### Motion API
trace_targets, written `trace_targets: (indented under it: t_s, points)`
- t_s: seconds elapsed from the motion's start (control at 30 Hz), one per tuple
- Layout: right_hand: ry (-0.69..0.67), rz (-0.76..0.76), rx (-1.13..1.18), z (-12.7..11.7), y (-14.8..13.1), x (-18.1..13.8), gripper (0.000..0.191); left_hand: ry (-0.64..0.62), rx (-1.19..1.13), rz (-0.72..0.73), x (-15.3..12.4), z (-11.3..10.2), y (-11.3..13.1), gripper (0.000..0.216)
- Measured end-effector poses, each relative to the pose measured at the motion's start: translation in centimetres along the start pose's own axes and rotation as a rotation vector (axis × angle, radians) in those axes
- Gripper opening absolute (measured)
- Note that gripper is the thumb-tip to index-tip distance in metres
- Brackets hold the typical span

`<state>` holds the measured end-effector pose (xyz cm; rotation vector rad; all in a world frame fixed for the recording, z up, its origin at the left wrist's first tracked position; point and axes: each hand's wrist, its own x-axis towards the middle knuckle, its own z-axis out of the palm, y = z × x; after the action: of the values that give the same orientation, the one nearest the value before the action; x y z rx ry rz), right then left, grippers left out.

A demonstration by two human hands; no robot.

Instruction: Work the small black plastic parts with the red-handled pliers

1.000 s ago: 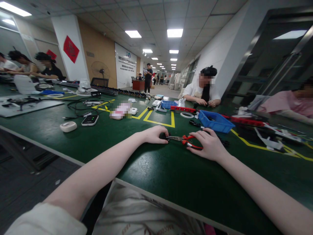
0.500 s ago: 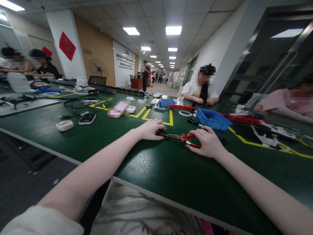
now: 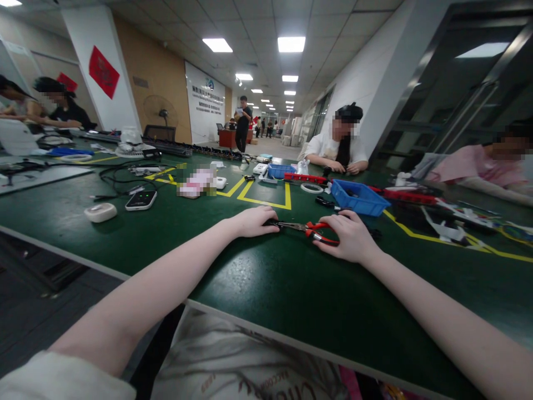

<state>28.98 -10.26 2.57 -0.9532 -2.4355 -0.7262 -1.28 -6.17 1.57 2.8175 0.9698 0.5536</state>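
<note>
In my right hand is a pair of red-handled long-nose pliers, with my fingers wrapped round the grips. The jaws point left, toward a small black part pinched in my left hand. The plier tips meet or touch this part; whether they grip it I cannot tell. My left fingers cover most of the part, so its kind is not clear. Both hands rest low over the green table.
Beyond my right hand stands a blue bin with dark parts inside, near a black part and a white ring. On the left lie a white-edged device, a round white case and black cables. Co-workers sit across the table.
The view has tilted and shifted slightly. My left fingers cover more of the small black part. The pliers stay in my right hand, and their handles look much the same.
</note>
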Motion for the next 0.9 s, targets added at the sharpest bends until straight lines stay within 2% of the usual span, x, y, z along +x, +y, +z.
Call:
trace_targets:
  t_s: [0.2,0.43,0.67,0.9]
  points:
    - [-0.01,0.011,0.022,0.3,0.3,-0.2,0.043,-0.019,0.07,0.022,0.0,0.0,0.4,0.038]
    - [0.026,0.037,0.029,0.6,0.5,-0.3,0.042,-0.043,0.12,-0.074,0.2,0.2,1.4,0.034]
    - [0.024,0.009,0.012,0.4,0.4,-0.3,0.046,-0.068,0.166,-0.086,0.0,0.2,1.7,0.033]
    - [0.04,-0.028,-0.067,0.0,0.0,-0.2,0.044,-0.073,0.186,-0.097,0.0,-0.1,1.8,0.043]
